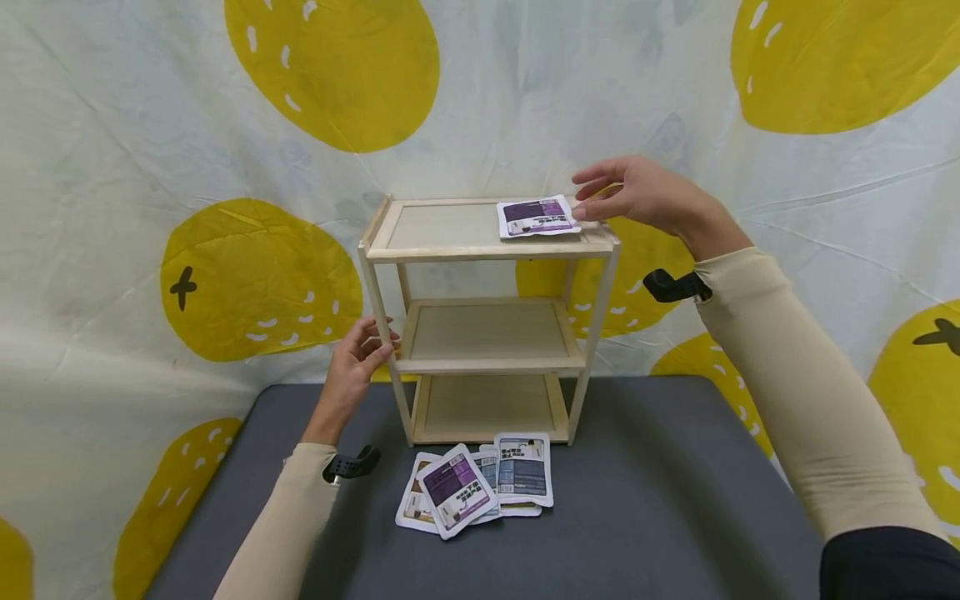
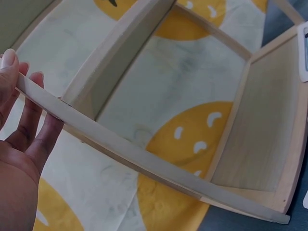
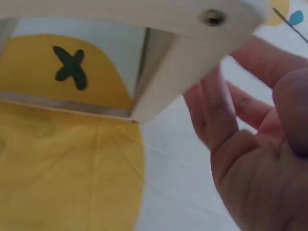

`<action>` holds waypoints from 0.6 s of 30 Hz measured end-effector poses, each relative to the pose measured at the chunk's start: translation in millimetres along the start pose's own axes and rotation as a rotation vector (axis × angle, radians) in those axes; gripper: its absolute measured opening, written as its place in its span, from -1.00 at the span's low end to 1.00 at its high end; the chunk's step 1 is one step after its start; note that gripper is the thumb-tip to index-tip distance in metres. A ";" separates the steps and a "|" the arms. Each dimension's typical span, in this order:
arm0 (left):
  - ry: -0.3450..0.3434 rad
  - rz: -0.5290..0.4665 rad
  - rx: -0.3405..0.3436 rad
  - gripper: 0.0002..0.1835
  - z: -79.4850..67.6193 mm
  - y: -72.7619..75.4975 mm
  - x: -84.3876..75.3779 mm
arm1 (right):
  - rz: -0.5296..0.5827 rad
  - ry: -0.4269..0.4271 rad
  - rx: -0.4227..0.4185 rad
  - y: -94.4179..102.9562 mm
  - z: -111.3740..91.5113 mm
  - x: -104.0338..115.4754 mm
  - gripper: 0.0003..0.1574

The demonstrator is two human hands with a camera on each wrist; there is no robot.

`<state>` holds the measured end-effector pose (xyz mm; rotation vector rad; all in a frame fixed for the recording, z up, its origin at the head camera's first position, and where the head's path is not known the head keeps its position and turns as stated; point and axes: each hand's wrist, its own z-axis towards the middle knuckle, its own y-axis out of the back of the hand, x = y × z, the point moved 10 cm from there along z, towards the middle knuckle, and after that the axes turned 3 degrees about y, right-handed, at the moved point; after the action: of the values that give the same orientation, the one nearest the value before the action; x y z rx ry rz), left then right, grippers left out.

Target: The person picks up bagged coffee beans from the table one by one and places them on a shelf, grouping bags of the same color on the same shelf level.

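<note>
Only the head view shows the packet (image 1: 538,217), upper centre, perhaps touched by the right hand (image 1: 639,197), fingers apart; the left hand (image 1: 354,367) grips a rack post (image 2: 139,152).

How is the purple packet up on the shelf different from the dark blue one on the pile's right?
The purple packet has a purple panel; the blue packet has a dark blue one.
The purple packet lies alone on the top shelf; the blue packet overlaps other packets lower down.
Both are flat, with white edges and printing.
</note>
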<state>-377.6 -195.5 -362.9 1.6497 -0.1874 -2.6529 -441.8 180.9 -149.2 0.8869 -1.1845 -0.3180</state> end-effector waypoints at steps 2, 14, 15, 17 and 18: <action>-0.003 0.006 0.004 -0.57 -0.6 -0.9 -0.7 | -0.022 0.008 -0.047 6.4 -6.1 3.4 -0.04; -0.026 0.023 0.022 -0.60 1.0 -1.5 -2.5 | 0.056 0.154 -0.164 4.2 -51.3 20.1 -0.29; -0.026 0.025 0.025 -0.60 1.0 -1.7 -2.4 | 0.063 0.163 -0.167 2.3 -54.4 20.7 -0.31; -0.026 0.028 0.026 -0.61 1.4 -1.6 -1.7 | 0.074 0.188 -0.174 -1.9 -60.3 23.1 -0.34; -0.025 0.029 0.026 -0.61 1.4 -1.6 -1.8 | 0.076 0.200 -0.177 -4.2 -63.4 24.7 -0.36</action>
<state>-378.0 -193.7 -360.9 1.6088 -0.2454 -2.6622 -374.5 189.7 -142.1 0.7009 -0.9861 -0.2618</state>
